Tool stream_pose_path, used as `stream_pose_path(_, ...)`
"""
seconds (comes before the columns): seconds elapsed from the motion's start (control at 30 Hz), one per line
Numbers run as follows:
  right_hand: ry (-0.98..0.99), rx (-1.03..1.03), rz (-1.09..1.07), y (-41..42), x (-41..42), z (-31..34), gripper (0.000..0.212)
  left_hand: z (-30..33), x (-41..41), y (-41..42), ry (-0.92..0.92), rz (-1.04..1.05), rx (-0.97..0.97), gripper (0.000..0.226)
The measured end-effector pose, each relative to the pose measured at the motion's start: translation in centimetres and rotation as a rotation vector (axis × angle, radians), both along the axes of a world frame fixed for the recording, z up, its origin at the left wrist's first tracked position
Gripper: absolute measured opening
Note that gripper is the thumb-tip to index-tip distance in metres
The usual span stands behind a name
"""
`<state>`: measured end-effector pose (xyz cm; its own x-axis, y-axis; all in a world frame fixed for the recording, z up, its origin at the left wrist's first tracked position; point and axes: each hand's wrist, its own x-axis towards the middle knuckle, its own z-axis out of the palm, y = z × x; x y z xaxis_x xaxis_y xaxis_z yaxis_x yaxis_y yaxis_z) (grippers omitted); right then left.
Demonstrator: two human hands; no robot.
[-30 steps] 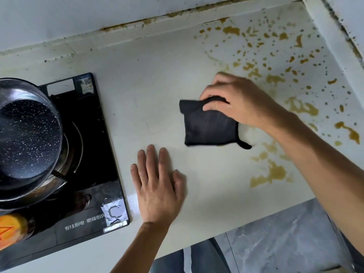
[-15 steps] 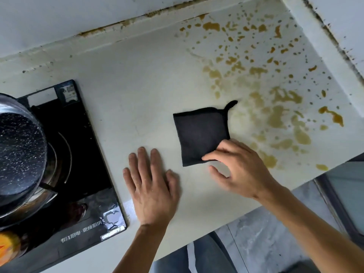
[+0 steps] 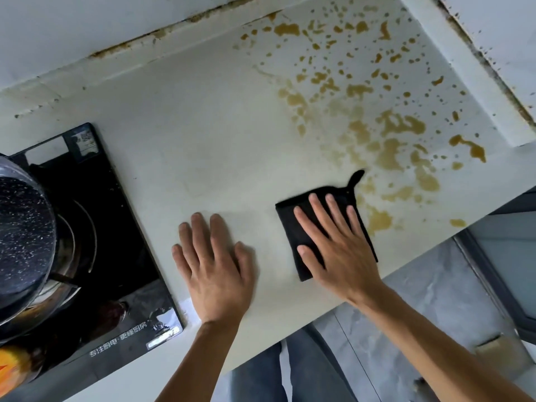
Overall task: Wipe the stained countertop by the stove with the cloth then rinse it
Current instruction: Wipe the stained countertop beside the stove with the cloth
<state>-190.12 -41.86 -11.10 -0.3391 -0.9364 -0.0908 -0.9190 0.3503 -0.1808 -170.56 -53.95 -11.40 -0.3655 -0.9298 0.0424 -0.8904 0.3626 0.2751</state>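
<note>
Folded black cloth (image 3: 293,224) lies flat on the pale stained bench (image 3: 203,134), at the near edge of the brown splatter (image 3: 388,132).
Right hand (image 3: 339,242) presses it with straight, spread fingers, gripping nothing, likely to spread wiping pressure; left hand (image 3: 214,265) rests flat and relaxed beside the black cooktop (image 3: 116,227), apparently as a brace.

Left hand (image 3: 216,268): flat, palm down, fingers straight and close together, thumb spread out to the right. Fingertips point away from the body. Left forearm bare, rising from the bottom edge at a slight lean to the right, wrist straight.

Right hand (image 3: 338,248): flat, palm down, fingers (image 3: 317,210) straight and a little fanned, pointing up and slightly left; thumb held apart on the left side. Right forearm bare, entering from the lower right corner on a diagonal, wrist in line with it.

The two hands lie side by side, apart, not touching.
</note>
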Motion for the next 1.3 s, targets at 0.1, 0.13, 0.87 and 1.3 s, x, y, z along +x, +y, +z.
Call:
stream_pose_path(0.1,0.044,-0.013,-0.15,-3.3,-3.1,0.2,0.067,0.1,-0.3,-0.3,0.002,-0.007,-0.016,0.065)
stream_pose_path(0.13,0.042,-0.017,-0.2,-4.9,-3.0,0.3,0.066,0.1,-0.3,-0.3,-0.003,-0.011,-0.023,0.064)
stream_pose_path(0.87,0.064,0.071,-0.09,4.7,-3.0,0.8,0.063,0.2,0.1,-0.2,-0.03,-0.038,-0.071,0.059)
stream_pose_path(1.3,0.059,0.046,0.0,5.3,-4.4,0.2,0.063,1.3,0.0,-0.3,-0.064,-0.032,0.022,0.058)
